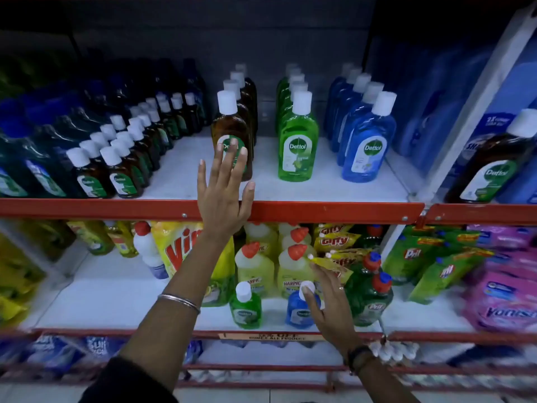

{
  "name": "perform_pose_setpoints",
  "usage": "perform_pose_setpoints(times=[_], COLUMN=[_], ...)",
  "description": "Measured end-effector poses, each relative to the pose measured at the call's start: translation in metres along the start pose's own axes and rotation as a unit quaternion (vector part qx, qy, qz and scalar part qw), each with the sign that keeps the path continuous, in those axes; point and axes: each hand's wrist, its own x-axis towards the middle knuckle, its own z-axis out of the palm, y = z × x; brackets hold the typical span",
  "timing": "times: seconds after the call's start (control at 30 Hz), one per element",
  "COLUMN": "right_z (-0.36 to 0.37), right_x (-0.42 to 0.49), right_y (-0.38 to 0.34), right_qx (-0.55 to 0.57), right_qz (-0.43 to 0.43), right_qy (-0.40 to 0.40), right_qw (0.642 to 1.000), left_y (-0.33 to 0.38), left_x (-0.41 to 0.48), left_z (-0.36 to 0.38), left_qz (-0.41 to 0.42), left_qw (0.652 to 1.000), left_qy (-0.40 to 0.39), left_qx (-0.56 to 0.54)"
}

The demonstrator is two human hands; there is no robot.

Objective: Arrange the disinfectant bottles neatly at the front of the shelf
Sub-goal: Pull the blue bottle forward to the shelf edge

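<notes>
On the upper shelf [334, 209] stand three rows of Dettol bottles with white caps: brown [229, 123], green [297, 138] and blue [367, 144]. My left hand [222, 193] is raised with fingers spread, its fingertips in front of the front brown bottle's label, not gripping it. On the lower shelf stand a small green bottle [246, 306] and a small blue bottle [300, 308]. My right hand [329, 303] is open, fingers apart, next to the small blue bottle's cap; whether it touches the cap is unclear.
Rows of small brown Dettol bottles [116, 167] and dark blue bottles fill the upper shelf's left. A large brown Dettol bottle [494, 164] stands at the right. The lower shelf holds Harpic bottles [255, 266], a Vim pouch, Pril packs [412, 257] and pink packs.
</notes>
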Motion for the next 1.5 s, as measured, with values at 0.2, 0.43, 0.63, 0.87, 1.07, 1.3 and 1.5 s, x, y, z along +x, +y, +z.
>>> perform_pose_setpoints(times=[0.2,0.43,0.63,0.87,1.07,1.3,1.5], right_z=[0.007,-0.01,-0.056,-0.127,-0.191,-0.223,-0.209], right_x=[-0.002,0.011,0.032,0.067,0.115,0.172,0.187], right_y=[0.019,0.012,-0.025,-0.097,-0.139,-0.126,-0.099], right_qx=[0.055,0.093,0.155,0.226,0.258,0.202,0.145], right_qz=[0.089,0.102,0.042,-0.078,-0.139,-0.116,-0.06], right_qy=[-0.057,-0.034,0.045,0.172,0.279,0.363,0.347], right_qw=[0.993,0.99,0.986,0.956,0.915,0.902,0.925], left_y=[-0.005,-0.007,-0.007,-0.007,-0.007,-0.008,-0.008], left_x=[-0.001,0.0,0.0,-0.001,-0.001,-0.002,-0.002], left_z=[0.011,0.013,0.011,0.01,0.01,0.01,0.011], left_qz=[0.011,0.007,0.004,0.006,0.003,-0.002,0.0], left_qw=[0.996,0.995,0.996,0.996,0.996,0.996,0.996], left_qy=[0.025,0.022,0.016,0.016,0.014,0.017,0.025], left_qx=[0.089,0.097,0.092,0.092,0.09,0.087,0.09])
